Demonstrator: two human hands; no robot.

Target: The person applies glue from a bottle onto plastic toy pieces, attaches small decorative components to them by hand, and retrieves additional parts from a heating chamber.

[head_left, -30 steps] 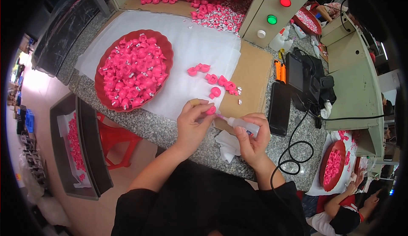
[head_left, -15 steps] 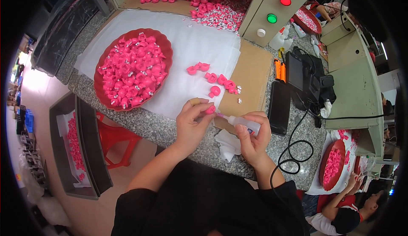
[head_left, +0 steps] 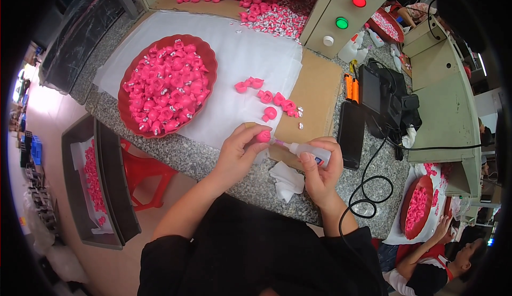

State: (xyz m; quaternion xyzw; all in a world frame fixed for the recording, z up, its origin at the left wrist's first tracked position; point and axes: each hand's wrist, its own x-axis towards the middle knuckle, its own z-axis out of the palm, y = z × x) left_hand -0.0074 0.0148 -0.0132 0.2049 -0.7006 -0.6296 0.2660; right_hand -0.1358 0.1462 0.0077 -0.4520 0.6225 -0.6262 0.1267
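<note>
Between thumb and fingers, my left hand (head_left: 238, 150) pinches a small round pink plastic piece (head_left: 263, 136). My right hand (head_left: 324, 174) is wrapped round a small clear squeeze bottle (head_left: 311, 153). The bottle's thin pinkish nozzle (head_left: 281, 144) points left at the pink piece, with a small gap between them. Just beyond my hands, several loose pink pieces (head_left: 270, 113) lie on white paper (head_left: 229, 45) and cardboard (head_left: 314, 82). Tiny white-and-silver parts (head_left: 300, 126) rest beside them. A crumpled white tissue (head_left: 287, 181) lies near my right wrist.
At the left stands a scalloped red bowl (head_left: 213, 88) heaped with pink pieces. A metal cabinet (head_left: 341, 8) with coloured buttons is at the back. Right of me lie a phone (head_left: 350, 136), orange markers (head_left: 352, 88) and a looping black cable (head_left: 368, 189). Another person (head_left: 432, 269) sits at far right.
The bottle in my right hand has drawn slightly right, away from the pink piece. My left hand has shifted a little left, still pinching the piece.
</note>
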